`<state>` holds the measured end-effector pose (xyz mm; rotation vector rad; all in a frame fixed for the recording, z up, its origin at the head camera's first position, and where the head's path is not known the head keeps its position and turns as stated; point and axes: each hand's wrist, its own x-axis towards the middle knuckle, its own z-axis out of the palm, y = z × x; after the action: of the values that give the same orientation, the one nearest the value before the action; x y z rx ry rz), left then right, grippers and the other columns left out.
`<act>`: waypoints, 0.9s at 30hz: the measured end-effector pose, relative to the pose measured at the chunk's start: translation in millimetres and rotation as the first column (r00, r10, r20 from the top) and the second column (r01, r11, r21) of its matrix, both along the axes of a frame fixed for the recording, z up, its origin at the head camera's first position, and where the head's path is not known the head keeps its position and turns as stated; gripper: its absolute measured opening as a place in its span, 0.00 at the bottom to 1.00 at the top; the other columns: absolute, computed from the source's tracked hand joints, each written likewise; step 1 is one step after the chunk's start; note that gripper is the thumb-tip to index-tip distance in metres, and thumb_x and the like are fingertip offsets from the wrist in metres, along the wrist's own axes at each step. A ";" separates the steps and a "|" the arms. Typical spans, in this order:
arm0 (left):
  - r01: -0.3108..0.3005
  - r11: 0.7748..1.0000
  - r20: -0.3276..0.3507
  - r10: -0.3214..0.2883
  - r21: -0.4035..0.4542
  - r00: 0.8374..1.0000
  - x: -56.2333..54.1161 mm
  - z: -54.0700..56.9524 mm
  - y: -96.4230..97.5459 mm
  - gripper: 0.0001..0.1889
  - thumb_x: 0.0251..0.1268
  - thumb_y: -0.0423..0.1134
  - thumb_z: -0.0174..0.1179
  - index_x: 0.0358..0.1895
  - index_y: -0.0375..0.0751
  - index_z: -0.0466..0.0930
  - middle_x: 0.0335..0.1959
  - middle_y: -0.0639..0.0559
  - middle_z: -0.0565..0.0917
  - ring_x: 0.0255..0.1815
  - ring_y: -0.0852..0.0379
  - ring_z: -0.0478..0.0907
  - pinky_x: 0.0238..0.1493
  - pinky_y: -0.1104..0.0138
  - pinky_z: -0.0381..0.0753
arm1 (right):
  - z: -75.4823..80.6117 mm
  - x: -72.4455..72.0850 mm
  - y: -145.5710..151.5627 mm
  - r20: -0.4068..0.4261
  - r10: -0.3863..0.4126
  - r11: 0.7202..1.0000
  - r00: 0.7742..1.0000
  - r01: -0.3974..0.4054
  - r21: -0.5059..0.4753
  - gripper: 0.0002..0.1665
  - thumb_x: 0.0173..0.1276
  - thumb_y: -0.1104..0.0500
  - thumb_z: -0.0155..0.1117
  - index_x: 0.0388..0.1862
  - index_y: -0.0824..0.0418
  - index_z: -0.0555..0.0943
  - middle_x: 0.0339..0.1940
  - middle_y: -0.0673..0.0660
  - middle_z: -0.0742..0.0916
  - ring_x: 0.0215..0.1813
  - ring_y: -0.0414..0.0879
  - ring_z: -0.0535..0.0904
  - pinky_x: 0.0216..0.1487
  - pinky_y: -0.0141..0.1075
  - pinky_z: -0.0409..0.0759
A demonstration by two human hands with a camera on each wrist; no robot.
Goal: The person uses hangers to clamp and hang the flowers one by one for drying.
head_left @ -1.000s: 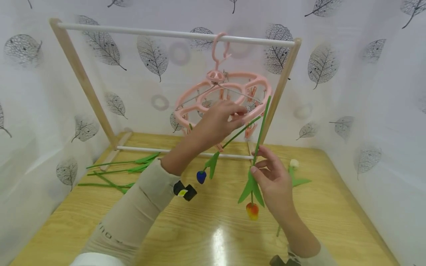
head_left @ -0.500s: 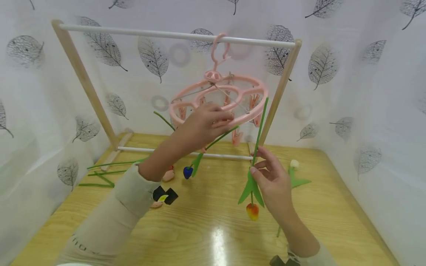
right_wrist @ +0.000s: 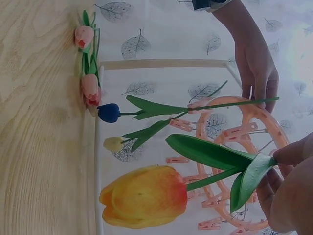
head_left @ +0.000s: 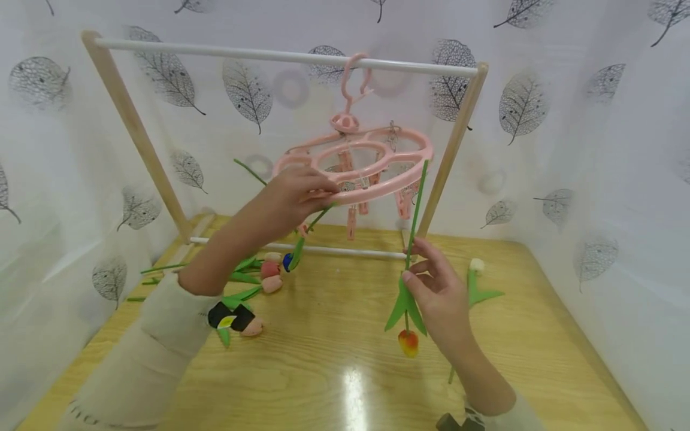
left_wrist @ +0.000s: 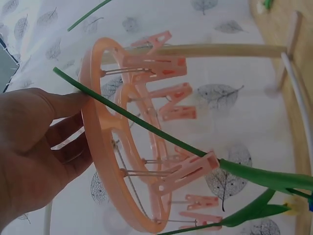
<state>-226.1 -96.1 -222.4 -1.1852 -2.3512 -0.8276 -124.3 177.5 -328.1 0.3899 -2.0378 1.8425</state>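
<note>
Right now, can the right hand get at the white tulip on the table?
Probably yes: the white tulip lies close beside the right hand, and nothing covers its bloom. But that hand holds the orange-yellow tulip, so it would likely need freeing first.

- Left hand (head_left: 296,194) at ten o'clock in the head view, pinching
- Left forearm (head_left: 226,257) slanting up from eight o'clock
- Right hand (head_left: 439,287) lower, at four o'clock, pinching
</note>
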 end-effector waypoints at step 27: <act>-0.071 0.997 0.099 0.075 -0.036 0.992 -3.9 3.1 -37.8 0.16 0.70 0.27 0.61 0.59 0.38 0.82 0.59 0.44 0.83 0.63 0.45 0.76 0.63 0.50 0.74 | -2.0 -1.6 0.9 0.017 0.031 0.999 0.999 -0.031 0.013 0.32 0.67 0.76 0.61 0.70 0.63 0.73 0.54 0.53 0.83 0.45 0.45 0.79 0.48 0.28 0.83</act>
<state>-229.9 -133.9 -219.3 -1.0862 -2.4818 -0.8463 -125.9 178.4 -330.0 0.4131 -2.0668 1.8577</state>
